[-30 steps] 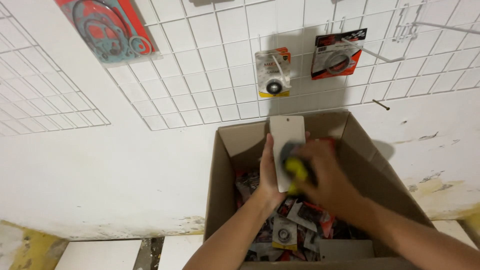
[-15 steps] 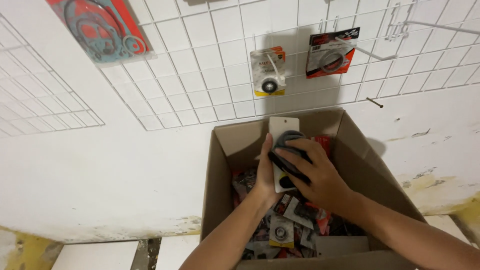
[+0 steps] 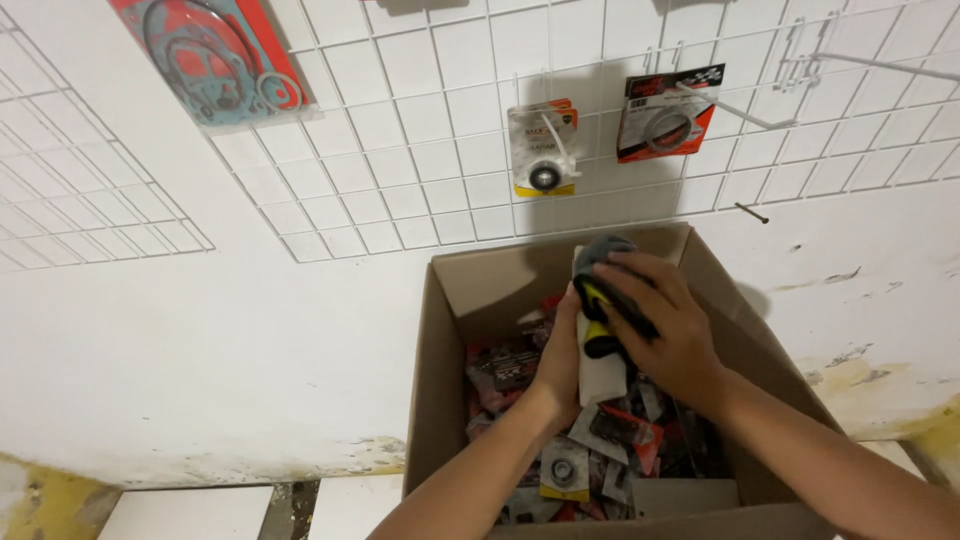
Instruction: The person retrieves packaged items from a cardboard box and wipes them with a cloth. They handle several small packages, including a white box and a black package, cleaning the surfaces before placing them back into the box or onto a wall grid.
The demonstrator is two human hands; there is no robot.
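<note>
Carded part (image 3: pixel 603 372) in both hands, above box (image 3: pixel 440 400)

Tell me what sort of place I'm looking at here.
Probably a small spare-parts shop or its stockroom: a white wire grid panel on the wall carries carded packets on hooks, and a cardboard box below is full of similar packets.

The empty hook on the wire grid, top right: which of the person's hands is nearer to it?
Right. The right hand is below the hook; the left hand sits lower, further left.
</note>
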